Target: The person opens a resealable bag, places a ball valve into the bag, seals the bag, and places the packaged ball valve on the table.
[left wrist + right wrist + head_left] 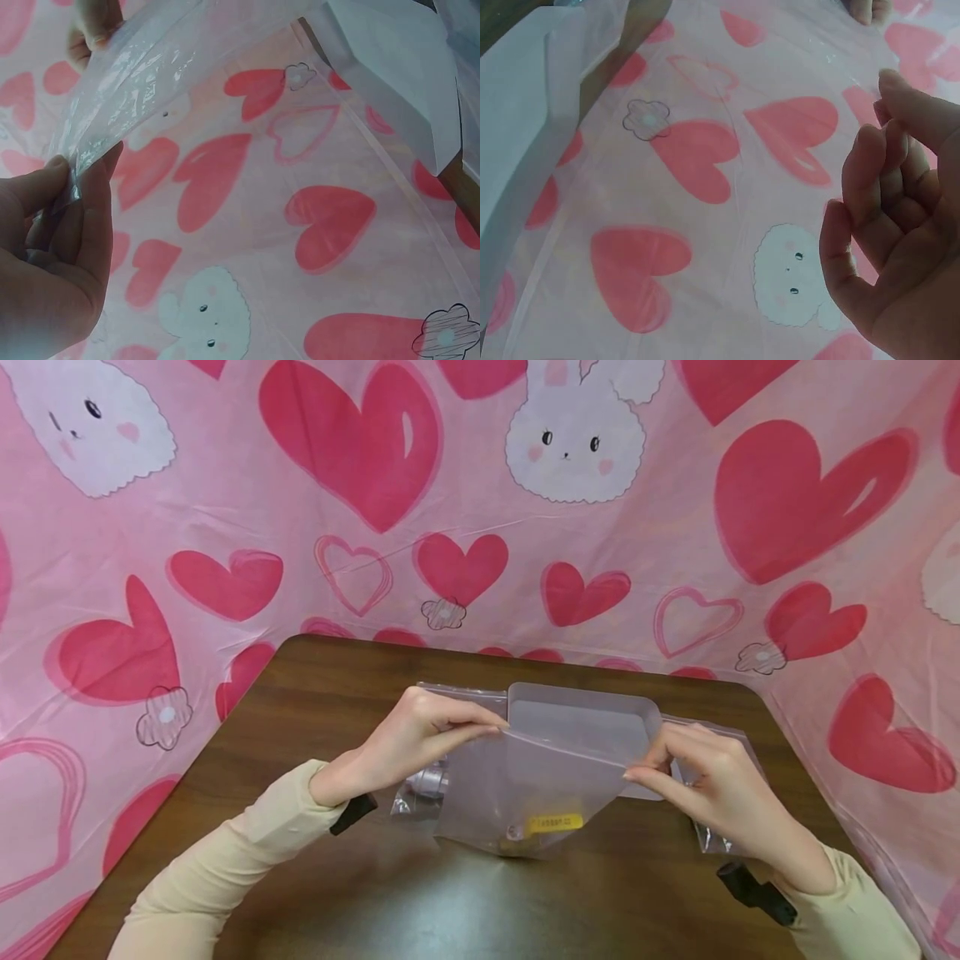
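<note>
A clear plastic bag (480, 793) hangs upright over the table in the head view, its top edge stretched between both hands. My left hand (408, 739) pinches one top corner between thumb and fingers. The opposite corner is pinched by my right hand (708, 777). Low in the bag is something with a yellow label (555, 822); the film blurs its shape. In the left wrist view the bag's film (142, 67) runs from the left thumb up to the right hand (94, 30). Thumb and index finger of the right hand (900, 202) come together in the right wrist view.
Behind the bag stands a whitish box (577, 703) on the brown wooden table (337, 677). A clear bag with a shiny item (427, 782) lies at the left, and another clear bag (716, 842) lies partly under the right hand. Pink heart-print cloth (480, 510) encloses the table.
</note>
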A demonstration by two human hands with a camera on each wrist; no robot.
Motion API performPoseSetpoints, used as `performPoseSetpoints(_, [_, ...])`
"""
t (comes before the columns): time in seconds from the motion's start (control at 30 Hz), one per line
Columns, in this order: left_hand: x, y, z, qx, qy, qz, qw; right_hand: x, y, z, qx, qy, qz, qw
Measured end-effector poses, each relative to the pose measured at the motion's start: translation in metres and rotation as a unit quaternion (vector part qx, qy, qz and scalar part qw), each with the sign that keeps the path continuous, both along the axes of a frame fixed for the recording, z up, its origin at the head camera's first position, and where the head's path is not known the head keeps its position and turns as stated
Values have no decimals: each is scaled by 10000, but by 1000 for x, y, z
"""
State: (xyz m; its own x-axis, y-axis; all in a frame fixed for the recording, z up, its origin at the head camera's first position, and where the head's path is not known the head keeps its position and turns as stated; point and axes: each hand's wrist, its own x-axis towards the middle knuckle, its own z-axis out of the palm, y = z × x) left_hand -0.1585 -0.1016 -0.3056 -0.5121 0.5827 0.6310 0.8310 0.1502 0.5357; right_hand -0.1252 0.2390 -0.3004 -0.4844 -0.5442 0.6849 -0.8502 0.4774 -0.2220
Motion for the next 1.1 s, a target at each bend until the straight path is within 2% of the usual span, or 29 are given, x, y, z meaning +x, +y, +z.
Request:
performPoseSetpoints(0.17, [1,0,0,39,6,-91,10000,-4,5,-4,-46,-595,567,9966])
performPoseSetpoints(0.3, [2,0,-1,55,-15,-100,9999,-7,11,-13,104,-1351,964,9861])
performPoseSetpoints(0.4, [3,0,0,69,-68,-85,9999,-9,15,-25,442,-2119,926,9719])
performPoseSetpoints(0.47, [4,0,0,75,-105,-78,9999,-10,14,-37,651,-2685,658,9588])
performPoseSetpoints(0.57, [5,0,1,77,-188,-92,9998,-12,7,-60,853,-3143,330,9449])
performPoseSetpoints(0.63, [5,1,1,75,-254,-121,9996,-12,0,-75,927,-3303,142,9392])
performPoseSetpoints(0.7, [5,1,0,62,-301,-145,9994,-13,-8,-89,889,-3353,239,9376])
performPoseSetpoints(0.8, [5,1,0,43,-353,-115,9993,-15,-16,-104,556,-3532,506,9325])
performPoseSetpoints(0.93, [3,-1,1,7,-378,138,9992,-16,-22,-116,-21,-3654,846,9270])
performPoseSetpoints(1.1, [-7,-3,-1,-50,-469,486,9977,-15,-20,-122,-211,-3852,736,9197])
